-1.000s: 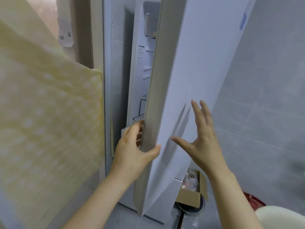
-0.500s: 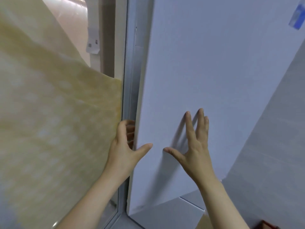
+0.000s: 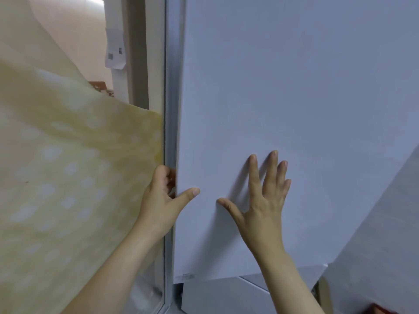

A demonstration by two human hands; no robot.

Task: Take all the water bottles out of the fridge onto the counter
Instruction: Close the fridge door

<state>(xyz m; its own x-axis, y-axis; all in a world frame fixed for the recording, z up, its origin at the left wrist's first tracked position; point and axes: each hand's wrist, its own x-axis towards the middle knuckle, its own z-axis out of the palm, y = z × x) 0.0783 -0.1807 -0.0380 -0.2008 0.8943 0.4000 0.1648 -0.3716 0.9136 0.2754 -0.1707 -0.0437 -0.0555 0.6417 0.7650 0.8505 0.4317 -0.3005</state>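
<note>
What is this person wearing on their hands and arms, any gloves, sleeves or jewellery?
Nothing that shows. The left hand and the right hand are bare, with no gloves, rings or bracelets. No sleeve or watch shows anywhere down to the picture's lower edge. The fingernails look short and unpainted.

Head view, close, facing fridge door (image 3: 294, 87)

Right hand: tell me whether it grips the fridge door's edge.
No, the right hand lies flat against the fridge door face, fingers spread.
</note>
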